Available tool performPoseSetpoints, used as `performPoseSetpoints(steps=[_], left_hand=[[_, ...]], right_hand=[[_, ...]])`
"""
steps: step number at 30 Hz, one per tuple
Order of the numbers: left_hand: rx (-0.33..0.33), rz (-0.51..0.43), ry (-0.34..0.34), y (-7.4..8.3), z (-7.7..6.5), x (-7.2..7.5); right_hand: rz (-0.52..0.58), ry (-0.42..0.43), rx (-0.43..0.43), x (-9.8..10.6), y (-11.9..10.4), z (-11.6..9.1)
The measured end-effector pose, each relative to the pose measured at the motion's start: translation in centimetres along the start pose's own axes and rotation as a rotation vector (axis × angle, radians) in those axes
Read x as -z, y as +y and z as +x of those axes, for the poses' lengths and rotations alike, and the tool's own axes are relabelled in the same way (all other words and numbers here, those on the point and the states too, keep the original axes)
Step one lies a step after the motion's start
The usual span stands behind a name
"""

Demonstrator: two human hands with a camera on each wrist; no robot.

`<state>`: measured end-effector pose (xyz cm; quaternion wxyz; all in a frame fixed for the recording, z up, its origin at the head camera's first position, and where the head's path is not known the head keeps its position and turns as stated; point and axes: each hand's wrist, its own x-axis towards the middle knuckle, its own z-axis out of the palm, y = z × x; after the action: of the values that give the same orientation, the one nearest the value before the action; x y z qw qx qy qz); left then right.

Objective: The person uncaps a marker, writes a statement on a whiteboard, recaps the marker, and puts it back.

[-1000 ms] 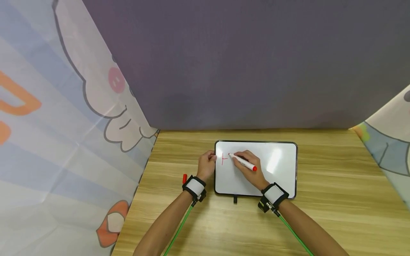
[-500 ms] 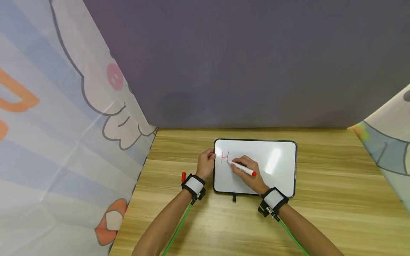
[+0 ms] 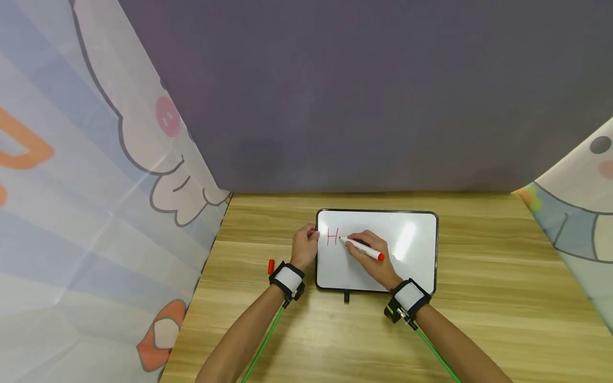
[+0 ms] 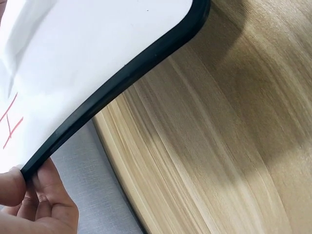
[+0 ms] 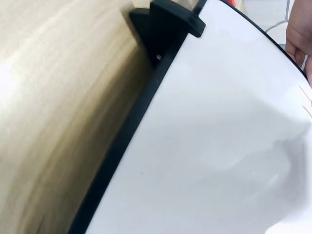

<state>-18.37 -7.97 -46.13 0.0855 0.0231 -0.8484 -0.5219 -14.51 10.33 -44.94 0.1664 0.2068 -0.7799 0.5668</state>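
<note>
A white dry-erase board (image 3: 335,274) with a black frame lies in front of me in the head view, a red letter H (image 3: 332,236) near its upper left. My left hand (image 3: 305,249) pinches the board's left edge; in the left wrist view the thumb (image 4: 10,187) is on the face and the fingers (image 4: 53,187) are behind the frame. With a pen grip, my right hand (image 3: 378,260) holds a white marker (image 3: 358,246) with a red end. Its tip is just right of the H. The right wrist view shows the board's lower part, not the marker.
A red marker cap (image 3: 271,266) lies on the wooden table (image 3: 503,298), left of the board. A black stand foot (image 3: 347,296) sticks out at the board's lower edge. A grey panel (image 3: 359,106) rises behind the table, and a green cable (image 3: 263,343) trails from each wrist.
My right hand has drawn the H's second upright downward, then lifted the marker tip slightly up and right beside it. My left hand keeps its hold on the board's edge.
</note>
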Motion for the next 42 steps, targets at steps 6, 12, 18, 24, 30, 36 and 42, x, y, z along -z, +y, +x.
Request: performPoseSetpoints(steps=[6, 12, 18, 24, 30, 36, 42], left_hand=[[0.003, -0.001, -0.001, -0.17, -0.08, 0.09], [-0.013, -0.004, 0.007, -0.09, -0.09, 0.09], [-0.008, 0.012, 0.001, -0.05, -0.40, -0.04], [-0.015, 0.009, 0.008, 0.05, -0.38, -0.04], [-0.020, 0.004, 0.012, -0.04, -0.14, -0.08], [-0.012, -0.010, 0.014, -0.02, -0.12, -0.13], [0.006, -0.006, 0.010, -0.03, -0.16, -0.35]], right_hand=[[0.010, 0.012, 0.007, -0.12, 0.08, 0.12], [0.019, 0.034, 0.011, -0.37, -0.11, 0.22], [0.007, 0.029, -0.002, -0.33, 0.11, -0.01], [0.002, 0.030, 0.000, -0.29, 0.30, 0.05], [-0.025, 0.043, -0.008, -0.13, 0.60, 0.00], [-0.040, 0.069, -0.018, 0.05, 0.50, 0.07], [-0.049, 0.100, 0.000, 0.12, 0.17, 0.30]])
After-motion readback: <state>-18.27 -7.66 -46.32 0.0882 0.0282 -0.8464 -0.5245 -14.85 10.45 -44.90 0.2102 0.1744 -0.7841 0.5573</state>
